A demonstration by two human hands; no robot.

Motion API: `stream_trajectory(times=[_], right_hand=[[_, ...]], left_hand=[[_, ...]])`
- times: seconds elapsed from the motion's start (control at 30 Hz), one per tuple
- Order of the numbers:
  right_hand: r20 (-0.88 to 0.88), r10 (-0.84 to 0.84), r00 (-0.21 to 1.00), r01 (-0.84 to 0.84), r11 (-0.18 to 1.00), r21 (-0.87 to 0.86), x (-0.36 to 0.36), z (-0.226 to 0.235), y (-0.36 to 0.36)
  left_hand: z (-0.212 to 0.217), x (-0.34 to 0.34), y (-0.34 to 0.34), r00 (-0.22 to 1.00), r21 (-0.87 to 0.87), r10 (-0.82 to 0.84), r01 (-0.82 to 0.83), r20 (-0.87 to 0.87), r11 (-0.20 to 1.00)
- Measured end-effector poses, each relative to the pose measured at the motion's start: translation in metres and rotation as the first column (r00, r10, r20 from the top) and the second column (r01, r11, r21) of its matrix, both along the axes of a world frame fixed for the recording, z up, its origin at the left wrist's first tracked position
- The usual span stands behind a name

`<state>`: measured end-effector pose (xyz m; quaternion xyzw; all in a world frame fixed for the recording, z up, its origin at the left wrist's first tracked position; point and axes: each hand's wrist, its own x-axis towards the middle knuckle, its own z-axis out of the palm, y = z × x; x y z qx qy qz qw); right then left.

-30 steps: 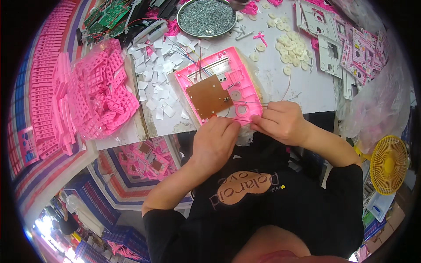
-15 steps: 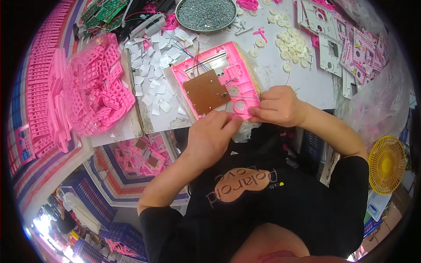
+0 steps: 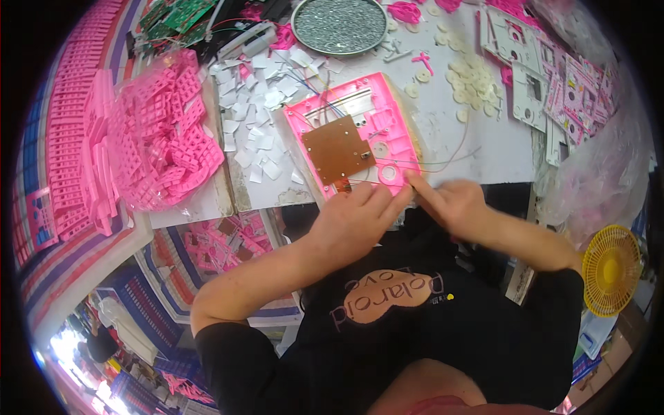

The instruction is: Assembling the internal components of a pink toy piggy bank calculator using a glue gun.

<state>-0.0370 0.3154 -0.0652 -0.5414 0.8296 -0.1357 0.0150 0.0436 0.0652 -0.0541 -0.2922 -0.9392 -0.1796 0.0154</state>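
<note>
A pink plastic housing (image 3: 401,131) lies open and tilted at the table's near edge, on a wrapped pad. A brown circuit board (image 3: 335,152) with several solder points covers its left part. My left hand (image 3: 356,221) is closed over the housing's near rim, just below the board, fingers bent inward. My right hand (image 3: 460,207) is at the near right corner, its fingertips pressed there close to the left thumb; whether they pinch a thin wire is hidden. Thin wires (image 3: 436,163) run loose from the housing past its right side.
White paper pieces (image 3: 259,124) and a bag of pink parts (image 3: 166,138) lie left. A metal dish of screws (image 3: 339,26) stands at the back. Cream discs (image 3: 474,83) and white panels (image 3: 529,93) lie right. A yellow basket (image 3: 611,270) is beside my right arm.
My right hand has let the wires spring out to the right and moved slightly down and right, its fingers now at the housing's corner. The left hand has shifted right. The view has shifted a little.
</note>
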Motion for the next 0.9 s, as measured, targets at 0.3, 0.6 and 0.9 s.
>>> stream_trajectory(times=[0.3,0.6,0.9], right_hand=[[0.323,0.049,0.945,-0.105,0.982,0.159,-0.068,0.08,-0.072],[0.198,-0.178,0.964,0.172,0.984,0.051,-0.103,0.022,-0.169],[0.395,-0.23,0.889,0.301,0.945,-0.129,-0.093,0.011,-0.162]], left_hand=[[-0.003,0.005,0.002,0.994,-0.144,-0.01,-0.006,-0.113,0.989],[0.007,-0.035,-0.052,0.933,0.519,0.309,-0.359,0.183,0.776],[-0.01,-0.078,-0.069,0.714,0.354,0.7,-0.656,0.006,0.666]])
